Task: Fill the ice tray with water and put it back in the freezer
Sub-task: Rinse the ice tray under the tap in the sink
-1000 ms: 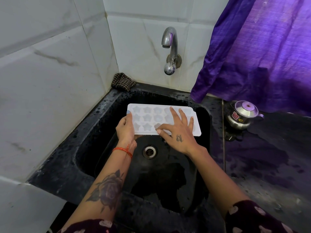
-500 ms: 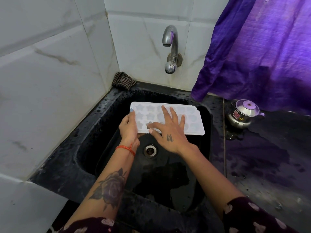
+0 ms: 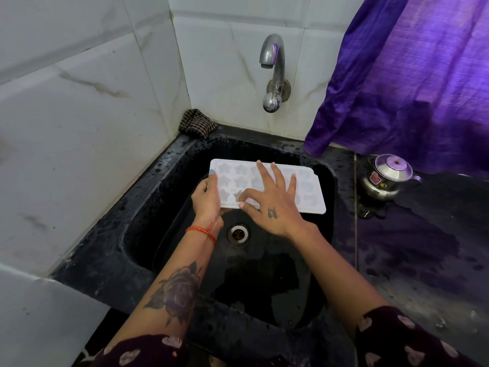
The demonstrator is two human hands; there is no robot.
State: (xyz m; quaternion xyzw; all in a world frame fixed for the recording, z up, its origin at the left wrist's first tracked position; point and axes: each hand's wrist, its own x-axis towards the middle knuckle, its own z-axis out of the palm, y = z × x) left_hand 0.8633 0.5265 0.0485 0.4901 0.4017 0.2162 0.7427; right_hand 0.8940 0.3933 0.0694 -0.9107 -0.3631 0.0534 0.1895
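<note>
One white ice tray (image 3: 308,185) is held level over the far half of the black sink (image 3: 137,234), its long axis running left to right, star cavities facing up. The left hand (image 3: 207,198) grips its left short edge, fingers curled around and under. The right hand (image 3: 275,205) lies flat on top, fingers spread wide. One tap (image 3: 272,72) stands above the tray's far edge. The near half of the basin, around the drain (image 3: 238,233), lies open. One steel kettle (image 3: 387,177) sits on the wet desk (image 3: 423,247) at right.
</note>
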